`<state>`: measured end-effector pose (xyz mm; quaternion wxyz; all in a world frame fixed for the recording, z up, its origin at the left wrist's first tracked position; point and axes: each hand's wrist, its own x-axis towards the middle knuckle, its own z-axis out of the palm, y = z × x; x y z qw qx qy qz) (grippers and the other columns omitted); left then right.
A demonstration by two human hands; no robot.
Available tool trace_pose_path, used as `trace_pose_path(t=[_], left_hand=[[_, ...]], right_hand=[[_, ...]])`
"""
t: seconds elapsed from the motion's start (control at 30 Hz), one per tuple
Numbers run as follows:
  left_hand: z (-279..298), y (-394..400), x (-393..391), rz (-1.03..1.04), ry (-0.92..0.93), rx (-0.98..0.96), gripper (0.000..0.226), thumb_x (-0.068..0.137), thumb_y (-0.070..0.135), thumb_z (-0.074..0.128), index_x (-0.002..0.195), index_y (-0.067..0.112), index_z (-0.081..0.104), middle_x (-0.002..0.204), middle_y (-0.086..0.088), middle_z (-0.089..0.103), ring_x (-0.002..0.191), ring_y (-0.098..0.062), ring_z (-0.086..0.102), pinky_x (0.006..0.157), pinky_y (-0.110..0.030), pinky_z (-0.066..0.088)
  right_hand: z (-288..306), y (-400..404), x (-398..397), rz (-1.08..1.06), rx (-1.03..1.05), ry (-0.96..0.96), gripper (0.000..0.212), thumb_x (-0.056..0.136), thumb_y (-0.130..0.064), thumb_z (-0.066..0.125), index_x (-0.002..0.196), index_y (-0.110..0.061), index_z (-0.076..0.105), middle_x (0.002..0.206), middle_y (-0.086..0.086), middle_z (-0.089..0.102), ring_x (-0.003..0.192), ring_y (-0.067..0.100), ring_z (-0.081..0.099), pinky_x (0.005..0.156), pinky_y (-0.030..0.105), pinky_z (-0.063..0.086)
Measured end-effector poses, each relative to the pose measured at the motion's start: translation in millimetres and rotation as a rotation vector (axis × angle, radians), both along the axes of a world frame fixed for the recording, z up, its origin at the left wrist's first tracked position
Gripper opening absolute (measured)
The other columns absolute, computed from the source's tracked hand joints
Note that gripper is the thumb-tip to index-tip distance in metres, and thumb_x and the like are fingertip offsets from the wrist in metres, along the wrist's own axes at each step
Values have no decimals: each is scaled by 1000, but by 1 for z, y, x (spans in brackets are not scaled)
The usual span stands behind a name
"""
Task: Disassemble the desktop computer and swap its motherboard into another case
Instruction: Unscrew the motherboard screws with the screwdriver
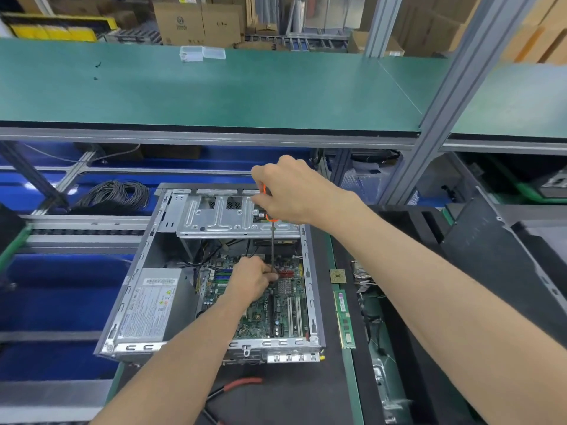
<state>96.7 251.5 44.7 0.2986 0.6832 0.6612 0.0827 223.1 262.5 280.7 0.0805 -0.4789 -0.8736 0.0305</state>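
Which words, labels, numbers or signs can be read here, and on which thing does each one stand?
No text can be read with certainty.
Power supply: white label with a barcode and a yellow warning triangle; print too small.
Cardboard box: a round dark logo; letters blurred.
RAM stick: small stickers, unreadable.
Motherboard: markings too fine to read.

A long green shelf (214, 87) is carried across the far side on a grey aluminium frame (441, 124), with two clear plastic boxes (202, 53) set near its far edge. Cardboard boxes (196, 23) are stacked beyond it. Below the shelf, blue surfaces (55, 302) and a coil of dark cable (113, 194) are seen at left.
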Motion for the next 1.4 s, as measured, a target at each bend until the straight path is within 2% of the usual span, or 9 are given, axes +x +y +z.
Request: trace_pose_path(t=[0.27,0.4,0.5,0.7,0.87,1.0,1.13,1.3,1.4], left_hand=[[6,-6,-5,83,-390,133,10,89,24,74,95,22,82,61,14,69,38,-3,43,43,-10,35],[9,-5,-5,104,-383,150,10,86,23,77,92,17,82,94,6,77,75,1,65,76,-7,45],[8,-5,-5,97,-381,148,10,84,23,79,92,18,82,98,4,78,89,-6,69,90,-22,51],[11,-4,-7,43,-296,176,13,81,28,80,90,18,82,97,1,77,95,-9,69,94,-23,50],[12,-4,-4,56,-262,175,17,83,31,79,95,19,81,101,-1,77,100,-12,69,92,-19,47],[10,-4,-4,46,-208,167,21,84,35,78,95,18,82,93,-5,78,91,-20,70,79,-22,47],[11,-3,-5,11,-124,149,24,86,39,75,97,19,81,93,-5,78,94,-24,69,78,-26,48],[11,-1,-1,-2,-69,159,27,88,43,72,101,21,81,100,-4,77,104,-24,65,85,-30,49],[11,-1,-1,-11,-50,153,27,88,43,72,100,21,81,98,-5,77,101,-25,66,81,-28,47]], right_hand=[[11,-3,9,145,-238,107,20,78,-5,61,83,-24,64,77,-3,63,71,15,56,61,35,51],[4,-3,4,-69,23,-84,36,98,-53,49,86,-20,48,71,-5,34,73,30,44,66,38,37],[4,-1,4,-32,-6,-64,19,99,-32,51,93,-14,53,73,-2,37,83,34,51,67,38,38],[12,-3,15,166,-230,80,27,77,-3,63,90,-26,56,82,-8,56,74,10,53,59,27,39],[2,-4,8,-105,95,-142,38,98,-53,50,90,-18,40,70,-2,32,72,30,42,62,36,30],[3,-1,6,72,-27,-41,3,93,-17,55,91,-16,57,82,0,55,85,28,56,66,35,39],[11,-5,11,180,-225,85,27,74,2,59,86,-22,57,85,-1,63,70,14,54,59,29,40],[5,-6,6,-80,89,-153,35,99,-52,49,88,-19,46,69,-3,30,70,27,38,62,37,33],[4,-3,2,-17,38,-136,17,99,-29,50,93,-13,53,75,2,40,79,32,47,60,37,36]])
